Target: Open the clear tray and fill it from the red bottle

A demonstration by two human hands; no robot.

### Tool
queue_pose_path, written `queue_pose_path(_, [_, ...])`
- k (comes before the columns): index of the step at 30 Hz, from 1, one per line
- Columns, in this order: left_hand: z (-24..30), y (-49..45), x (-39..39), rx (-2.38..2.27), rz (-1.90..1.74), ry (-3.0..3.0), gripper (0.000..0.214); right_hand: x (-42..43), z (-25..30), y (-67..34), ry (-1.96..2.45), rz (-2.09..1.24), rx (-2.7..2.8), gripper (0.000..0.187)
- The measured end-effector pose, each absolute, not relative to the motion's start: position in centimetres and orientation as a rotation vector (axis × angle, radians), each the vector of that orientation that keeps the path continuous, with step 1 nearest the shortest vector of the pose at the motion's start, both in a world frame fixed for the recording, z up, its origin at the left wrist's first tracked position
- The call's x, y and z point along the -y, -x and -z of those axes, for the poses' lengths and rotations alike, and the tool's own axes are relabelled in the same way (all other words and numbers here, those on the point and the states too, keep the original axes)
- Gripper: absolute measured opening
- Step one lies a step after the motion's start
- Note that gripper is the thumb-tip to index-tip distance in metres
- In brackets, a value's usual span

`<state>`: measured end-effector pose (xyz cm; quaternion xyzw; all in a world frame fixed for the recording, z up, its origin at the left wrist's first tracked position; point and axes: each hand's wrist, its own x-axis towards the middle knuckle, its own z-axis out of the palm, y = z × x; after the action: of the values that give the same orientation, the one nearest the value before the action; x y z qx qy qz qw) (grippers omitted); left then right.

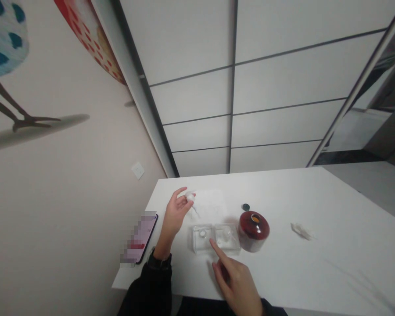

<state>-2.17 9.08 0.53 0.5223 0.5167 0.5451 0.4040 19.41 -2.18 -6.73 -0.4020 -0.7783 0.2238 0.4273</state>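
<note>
Pinching cotton [191, 197] in left fingers [180, 192] — phone screen [140, 239] unreadable.

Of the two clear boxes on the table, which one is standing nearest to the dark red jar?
The right box in the head view, directly beside the dark red lidded jar. The other clear box stands farther away, on its left, with a small white round piece inside.

Two glass dishes [215, 238] on the table [319, 263], lidded jar [253, 231] right — phone [140, 239] left
</note>
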Motion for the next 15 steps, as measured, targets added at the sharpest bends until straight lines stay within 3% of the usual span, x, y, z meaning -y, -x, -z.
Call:
queue_pose_path(7, [3.6, 3.3, -16.3, -1.350, -1.190, -1.364, 0.032, 2.1, 7.2, -19.3, 0.993, -0.544, 1.939, 0.048])
queue_pose_path(15, [7.4, 3.6, -17.3, -1.471, -1.042, -1.398, 0.037, 2.2, 7.1, -19.4, 0.984, -0.538, 1.915, 0.048])
